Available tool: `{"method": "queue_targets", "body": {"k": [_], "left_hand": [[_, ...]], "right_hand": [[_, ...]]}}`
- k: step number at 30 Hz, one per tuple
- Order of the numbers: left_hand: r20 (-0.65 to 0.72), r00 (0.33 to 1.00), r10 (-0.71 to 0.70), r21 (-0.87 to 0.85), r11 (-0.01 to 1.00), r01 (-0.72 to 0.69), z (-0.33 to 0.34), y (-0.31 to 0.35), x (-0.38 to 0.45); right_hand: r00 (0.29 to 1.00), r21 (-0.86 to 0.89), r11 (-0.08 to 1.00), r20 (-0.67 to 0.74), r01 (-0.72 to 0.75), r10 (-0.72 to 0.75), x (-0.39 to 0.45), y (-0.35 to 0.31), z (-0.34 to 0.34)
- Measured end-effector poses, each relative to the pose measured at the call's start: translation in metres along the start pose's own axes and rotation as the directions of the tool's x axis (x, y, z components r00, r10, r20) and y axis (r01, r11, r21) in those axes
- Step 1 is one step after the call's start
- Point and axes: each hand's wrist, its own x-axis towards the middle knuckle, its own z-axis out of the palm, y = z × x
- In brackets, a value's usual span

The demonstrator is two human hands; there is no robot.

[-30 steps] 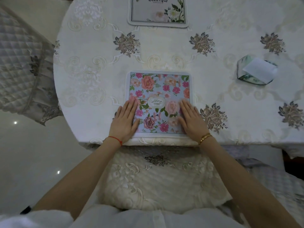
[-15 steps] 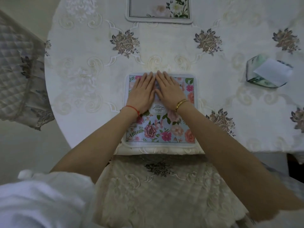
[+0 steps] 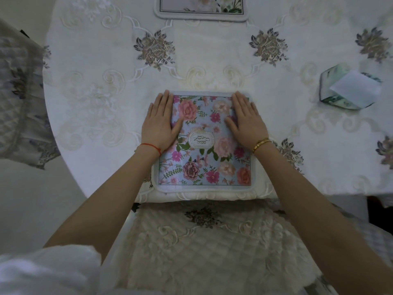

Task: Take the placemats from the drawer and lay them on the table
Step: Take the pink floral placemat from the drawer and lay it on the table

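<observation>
A square, blue fabric placemat printed with pink and red flowers (image 3: pixel 204 154) lies flat at the near edge of the round tabletop covered in white embroidered cloth (image 3: pixel 106 103), directly ahead of the person and square to that edge. The mat is close to square, so it has no marked long axis; its oval label at the centre reads sideways. Both hands lie on its far half, flat and palm down with fingers straight and together, holding nothing. The left hand (image 3: pixel 159 122) covers the far-left corner and overlaps the mat's left border onto the cloth, while the right hand (image 3: pixel 246 120) rests on the far-right corner, inside the right border. The two hands are well apart, with the mat's middle bare between them, and each is as near to the mat as the other, so neither has the advantage. The mat looks already laid, and the hands appear to be smoothing it outward; the likely next move is to lift off. A second placemat, pale with a white border and cream flowers (image 3: pixel 202 9), lies at the far edge, in line with the near one. A green-and-white tissue pack with a white sheet standing out of it (image 3: pixel 350 90) sits far right, well apart from both mats.
</observation>
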Motion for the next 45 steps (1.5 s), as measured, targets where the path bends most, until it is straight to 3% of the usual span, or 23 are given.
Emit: {"method": "queue_targets", "body": {"k": [7,14,26,31,40,45], "left_hand": [[0.016,1.000,-0.015,-0.012,1.000,0.016,-0.006,-0.007,-0.039],[0.105,0.986,0.132,0.006,0.991,-0.133,0.010,0.029,-0.102],[0.122,0.993,0.000,-0.012,1.000,0.001,0.001,0.013,-0.146],[0.172,0.973,0.153,0.027,0.987,-0.160,0.009,0.042,-0.158],[0.159,0.987,0.036,0.119,0.991,-0.055,0.017,0.031,-0.178],[0.146,0.989,-0.018,0.065,0.998,0.009,0.004,0.022,-0.190]], "right_hand": [[0.993,0.006,0.993,-0.007,-0.116,0.116,-0.041,0.007,0.005],[0.998,-0.002,1.000,0.051,0.024,-0.024,-0.097,-0.050,0.038],[0.994,-0.048,0.995,0.063,-0.086,0.089,-0.158,-0.009,0.022],[0.993,-0.007,0.998,0.108,0.056,-0.055,-0.156,-0.054,0.036],[0.992,-0.066,0.998,0.128,-0.001,0.009,-0.180,-0.029,0.038],[0.990,-0.069,0.996,0.130,-0.052,0.061,-0.196,-0.013,0.024]]}}
